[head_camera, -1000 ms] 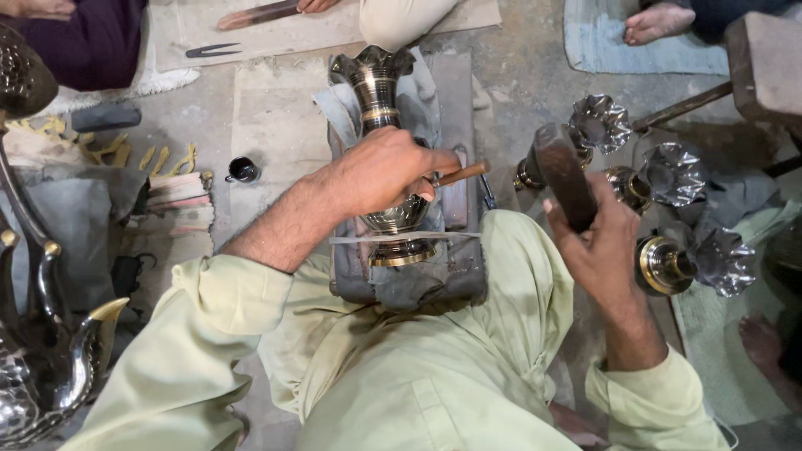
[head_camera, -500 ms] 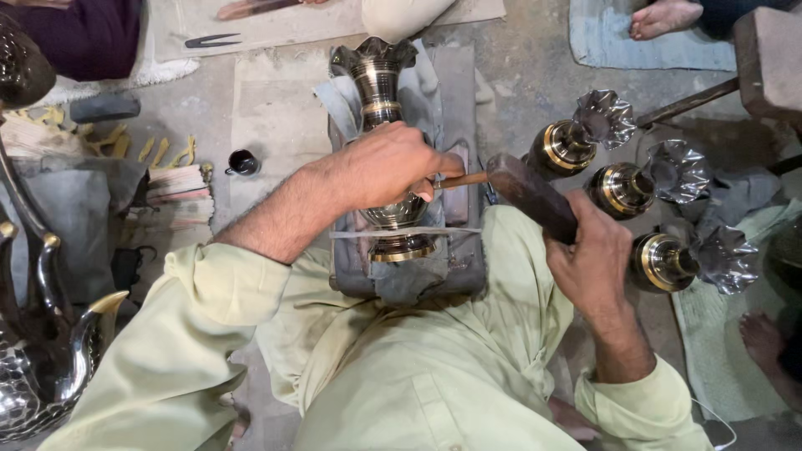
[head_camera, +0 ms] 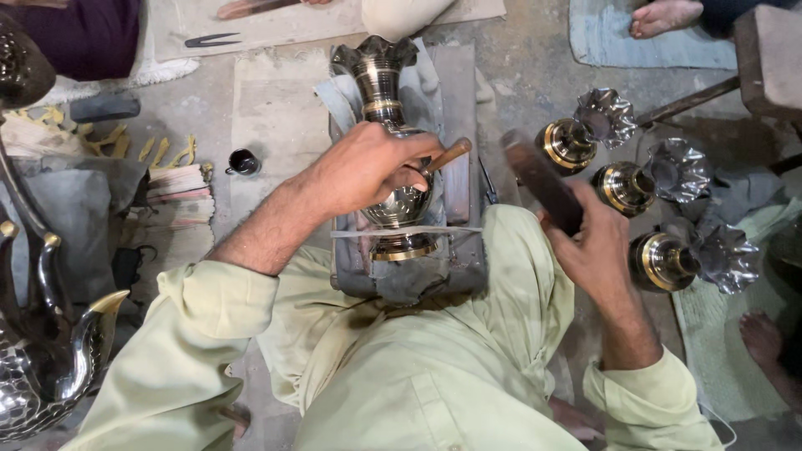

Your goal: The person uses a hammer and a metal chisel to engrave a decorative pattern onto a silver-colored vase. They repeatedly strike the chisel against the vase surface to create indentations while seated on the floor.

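Cloth-wrapped block (head_camera: 468, 267) at centre is seen bearing a lying brass vase (head_camera: 386, 125) (mouth far), on whose belly the left hand (head_camera: 368, 171) is clenched around a wooden-handled tool (head_camera: 447, 156), while to the right a dark mallet (head_camera: 543, 179) is gripped by the right hand (head_camera: 597, 246).

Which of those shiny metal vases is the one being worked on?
The vase lying on the padded block at centre, under the left hand holding a wooden-handled tool. The three other vases lie untouched in a row at right.
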